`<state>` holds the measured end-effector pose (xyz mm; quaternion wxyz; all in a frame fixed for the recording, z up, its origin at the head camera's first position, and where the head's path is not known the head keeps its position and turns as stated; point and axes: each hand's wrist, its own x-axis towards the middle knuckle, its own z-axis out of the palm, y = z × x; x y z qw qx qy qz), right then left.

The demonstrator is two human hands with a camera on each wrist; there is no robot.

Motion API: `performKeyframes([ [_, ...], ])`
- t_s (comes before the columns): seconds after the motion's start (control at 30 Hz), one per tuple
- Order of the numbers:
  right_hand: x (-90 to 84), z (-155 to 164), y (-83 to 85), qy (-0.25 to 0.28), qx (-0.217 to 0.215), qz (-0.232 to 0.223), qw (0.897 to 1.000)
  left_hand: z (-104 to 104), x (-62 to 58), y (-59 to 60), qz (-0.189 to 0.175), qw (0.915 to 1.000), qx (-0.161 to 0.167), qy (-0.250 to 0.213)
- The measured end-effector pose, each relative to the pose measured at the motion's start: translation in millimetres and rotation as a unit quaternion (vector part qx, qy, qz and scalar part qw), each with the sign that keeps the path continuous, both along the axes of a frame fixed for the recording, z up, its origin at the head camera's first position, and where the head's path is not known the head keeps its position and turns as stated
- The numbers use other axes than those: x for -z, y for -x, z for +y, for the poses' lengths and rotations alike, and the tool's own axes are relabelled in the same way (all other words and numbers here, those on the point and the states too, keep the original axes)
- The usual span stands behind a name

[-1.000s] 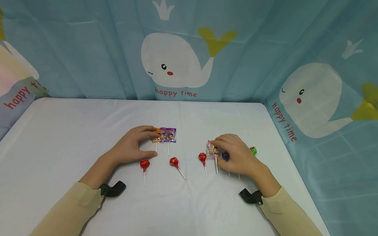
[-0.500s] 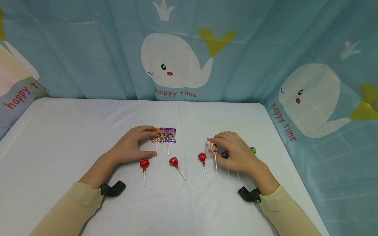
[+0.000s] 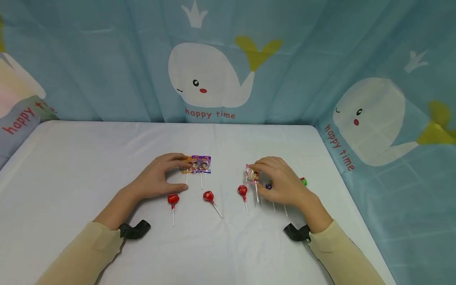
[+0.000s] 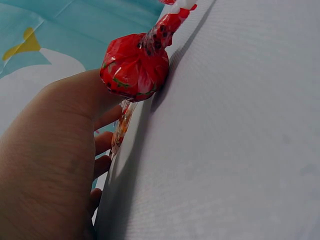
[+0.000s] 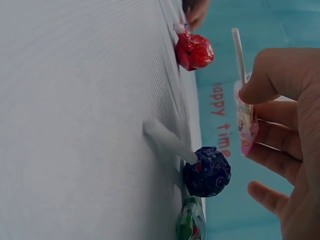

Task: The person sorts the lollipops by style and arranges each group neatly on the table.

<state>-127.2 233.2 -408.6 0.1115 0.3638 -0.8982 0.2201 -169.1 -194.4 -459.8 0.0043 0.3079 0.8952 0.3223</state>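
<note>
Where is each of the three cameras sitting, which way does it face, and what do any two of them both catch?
Head: worn on the head, looks forward and down at the white table; both forearms, left hand and right hand show.
Left wrist: low by the table, looks past the left hand's palm at a red lollipop.
Right wrist: low by the table, looks at the right hand's fingers pinching a pink-wrapped lollipop; a purple lollipop lies near.
Shared: head and right wrist both show the pink-wrapped lollipop.

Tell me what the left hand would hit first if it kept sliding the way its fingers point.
The left hand points right along the table, fingertips already at the flat wrapped lollipops. It would likely push those first; beyond them the cloth looks free, though depth is hard to judge.
</note>
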Motion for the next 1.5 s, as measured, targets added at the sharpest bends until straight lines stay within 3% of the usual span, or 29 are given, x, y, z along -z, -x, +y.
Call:
performKeyframes([
  [0.63,-6.6,-9.9,9.6,0.021,-0.022,0.031,0.999,2.0,2.3,-1.1,-0.004,0.9999,-0.008,0.008],
  [1.5,-14.3,-27.0,18.1,0.030,-0.019,0.019,0.999,0.6,1.2,0.1,-0.007,0.9998,-0.009,0.014],
])
